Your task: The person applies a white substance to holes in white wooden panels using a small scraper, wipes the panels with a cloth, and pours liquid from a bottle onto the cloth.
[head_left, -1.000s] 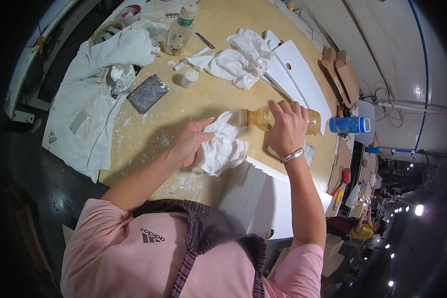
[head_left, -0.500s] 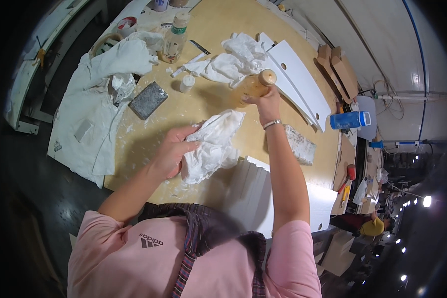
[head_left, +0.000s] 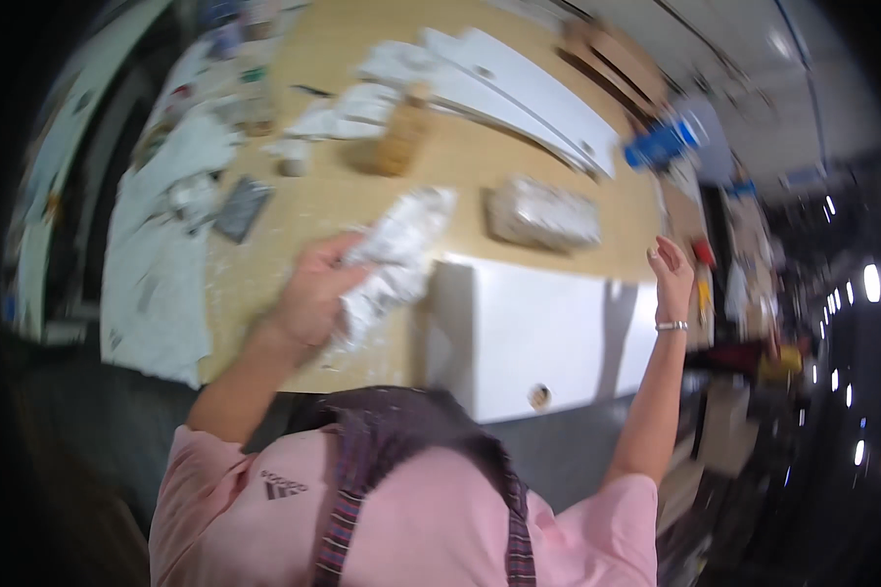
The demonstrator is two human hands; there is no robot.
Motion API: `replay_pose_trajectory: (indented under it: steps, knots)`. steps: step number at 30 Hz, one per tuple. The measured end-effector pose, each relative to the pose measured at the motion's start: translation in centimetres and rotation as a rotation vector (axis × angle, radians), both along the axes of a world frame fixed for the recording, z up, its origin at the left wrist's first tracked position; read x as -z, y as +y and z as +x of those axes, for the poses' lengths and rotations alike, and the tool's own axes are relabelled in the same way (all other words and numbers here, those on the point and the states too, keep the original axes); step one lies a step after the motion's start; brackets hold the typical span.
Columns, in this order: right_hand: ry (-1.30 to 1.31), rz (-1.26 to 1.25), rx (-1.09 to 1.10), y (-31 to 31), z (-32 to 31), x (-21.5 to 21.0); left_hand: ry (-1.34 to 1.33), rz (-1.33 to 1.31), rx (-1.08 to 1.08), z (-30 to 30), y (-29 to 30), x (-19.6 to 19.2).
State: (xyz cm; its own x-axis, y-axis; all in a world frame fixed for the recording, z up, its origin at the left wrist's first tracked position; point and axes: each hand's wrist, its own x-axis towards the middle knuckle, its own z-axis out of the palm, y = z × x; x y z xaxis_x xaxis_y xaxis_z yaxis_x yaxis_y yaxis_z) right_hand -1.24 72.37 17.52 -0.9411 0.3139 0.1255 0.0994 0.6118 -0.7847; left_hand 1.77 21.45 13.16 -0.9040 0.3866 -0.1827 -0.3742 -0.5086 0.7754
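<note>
My left hand is closed around a crumpled white cloth, held over the near part of the wooden table. My right hand is raised at the right end of a stack of white panels, holding nothing, its fingers loosely bent and apart. The top panel has a round hole near its front edge. Beyond the cloth, a bottle of amber liquid stands upright on the table. A whitish, stained block lies just behind the stack. The picture is blurred by motion.
A dark grey block lies at the left beside a draped white cloth. Long white panels and another crumpled cloth lie farther back. A blue bottle and brown cardboard pieces are at the far right.
My right hand has let go of the amber bottle, now standing on the table, and moved right to the panel stack. The view has shifted right. My left hand still holds the cloth.
</note>
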Motion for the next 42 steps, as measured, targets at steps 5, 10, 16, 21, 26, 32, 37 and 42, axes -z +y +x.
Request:
replay_pose_trajectory:
  steps: [5, 10, 16, 21, 26, 32, 37, 42]
  knots:
    - [0.046, 0.184, 0.628, 15.3, 14.8, 5.1, 0.602, -0.189, 0.034, -1.4, 10.0, -6.0]
    - [0.056, 0.35, 0.649, 15.8, 18.4, 8.1, 1.426, -0.684, 0.17, -0.9, 24.5, -5.6]
    - [0.096, 0.169, 0.582, 15.0, 19.5, 9.0, 1.717, -1.054, 0.593, 2.5, 35.1, -1.5]
    - [0.286, -0.062, 0.657, 14.9, 19.3, 10.8, 1.378, -1.168, 0.241, 0.0, 26.6, -0.6]
    - [0.453, -0.107, 0.625, 13.8, 17.8, 10.6, 0.59, -0.914, -0.599, -10.0, 12.1, -3.8]
    - [0.488, -0.183, 0.624, 15.1, 18.9, 11.7, 1.184, -0.662, -0.35, -2.6, 35.7, -14.9]
    - [0.456, -0.155, 0.581, 13.8, 18.5, 10.9, 1.615, -1.274, 0.521, 0.1, 47.9, -4.6]
    - [0.457, -0.089, 0.622, 14.3, 18.9, 10.4, 1.539, -0.743, 0.811, 1.4, 45.9, 2.4]
